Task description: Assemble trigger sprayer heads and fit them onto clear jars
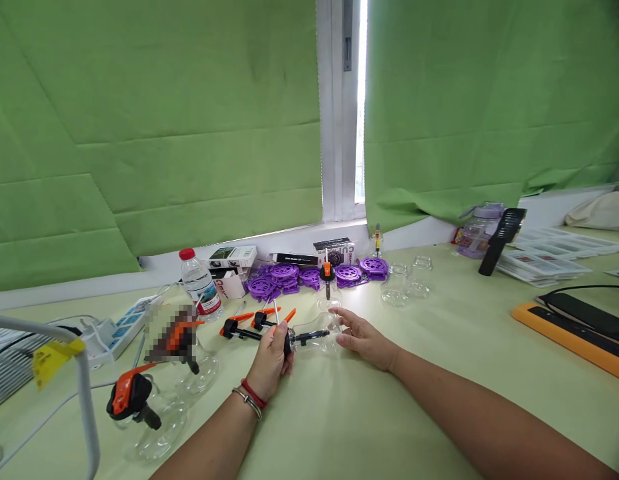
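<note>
A clear bottle (313,333) lies tilted on its side between my two hands, with a black stem running inside it. My left hand (270,363) is closed around the black cap at its neck. My right hand (362,339) has its curved fingers against the bottle's base. Just beyond my left hand lie two loose black cap pieces (242,331) with stems and orange levers. Behind the held bottle stands another clear bottle with a black and orange cap (327,272). Two more capped bottles with orange levers (129,395) stand at the left; part of one is pixelated.
Purple plastic parts (289,277) and boxes (233,257) line the wall. A red-capped water bottle (201,285) stands left of them. Uncapped clear bottles (397,287) are behind my right hand. A power strip (132,327), a black comb-like object (502,241) and an orange-edged device (569,337) flank the table.
</note>
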A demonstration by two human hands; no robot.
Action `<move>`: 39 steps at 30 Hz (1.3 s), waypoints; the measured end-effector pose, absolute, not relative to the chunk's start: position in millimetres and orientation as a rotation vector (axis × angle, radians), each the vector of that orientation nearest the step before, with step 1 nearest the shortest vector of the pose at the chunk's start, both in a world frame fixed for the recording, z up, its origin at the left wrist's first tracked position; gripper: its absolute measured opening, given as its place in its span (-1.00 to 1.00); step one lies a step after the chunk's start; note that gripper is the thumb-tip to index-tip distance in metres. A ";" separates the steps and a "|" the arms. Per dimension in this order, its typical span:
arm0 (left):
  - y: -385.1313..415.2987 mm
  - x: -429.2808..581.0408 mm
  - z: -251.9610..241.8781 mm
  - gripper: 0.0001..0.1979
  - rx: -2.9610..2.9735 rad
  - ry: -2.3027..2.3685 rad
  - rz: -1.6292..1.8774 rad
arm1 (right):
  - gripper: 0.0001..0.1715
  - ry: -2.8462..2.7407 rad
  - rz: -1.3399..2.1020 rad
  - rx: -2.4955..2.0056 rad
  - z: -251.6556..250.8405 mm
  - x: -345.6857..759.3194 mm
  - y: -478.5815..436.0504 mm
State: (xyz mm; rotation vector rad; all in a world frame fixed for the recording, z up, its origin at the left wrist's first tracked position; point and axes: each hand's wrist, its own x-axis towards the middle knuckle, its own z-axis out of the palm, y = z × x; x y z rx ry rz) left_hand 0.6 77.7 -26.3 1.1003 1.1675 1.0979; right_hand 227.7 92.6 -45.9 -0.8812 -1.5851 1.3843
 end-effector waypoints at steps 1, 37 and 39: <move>77.1 1.0 -27.0 -0.53 1.127 1.176 1.100 | -0.29 -1.572 1.402 -0.908 -44.7 226.7 92.4; 72.6 1.6 -25.8 -0.49 1.228 1.243 1.076 | -0.33 -1.551 1.418 -1.110 -34.8 220.7 87.5; 72.5 1.6 -25.3 -0.50 1.222 1.229 1.073 | -0.29 -1.574 1.387 -1.178 -35.1 220.4 87.5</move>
